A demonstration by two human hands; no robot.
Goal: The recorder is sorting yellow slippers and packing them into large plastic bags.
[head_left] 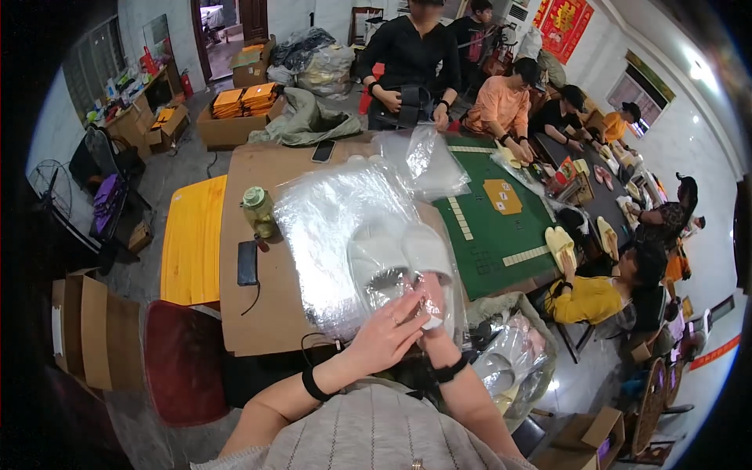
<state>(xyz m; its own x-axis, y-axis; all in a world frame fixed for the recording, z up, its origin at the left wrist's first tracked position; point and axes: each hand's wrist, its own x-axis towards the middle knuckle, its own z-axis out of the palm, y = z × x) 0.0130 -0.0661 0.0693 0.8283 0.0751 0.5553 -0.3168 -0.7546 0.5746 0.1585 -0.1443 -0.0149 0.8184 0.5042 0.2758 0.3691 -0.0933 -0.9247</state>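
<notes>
White slippers: the pair (366, 254) lay side by side in clear film above a stack of clear bags, at the near edge of the table.
Right hand: it (431, 301) grasped the near end of the right-hand slipper, partly covered by the other hand.
Left hand: it (384, 333) crossed over with fingers extended against the film; whether they pinched it could not be told.
Clear bags: the shiny stack (313, 227) spread beneath the slippers.
Table surface: brown board (274, 317) carried a green-lidded jar (258, 210), a dark phone (247, 263) with a cord, and, near the far edge, a second phone (323, 150).
Green panel: a patterned surface (489, 239) adjoined the board on the right.
Table surroundings: a yellow panel (193, 243) and a red chair (182, 364) stood at left; an open sack (540, 364) of bagged footwear stood at right.
Room: co-workers lined a dark table (583, 168) beyond; a carton (223, 131) of orange packs rested on the grey floor (176, 180), and a red hanging (562, 27) marked the pale wall.
</notes>
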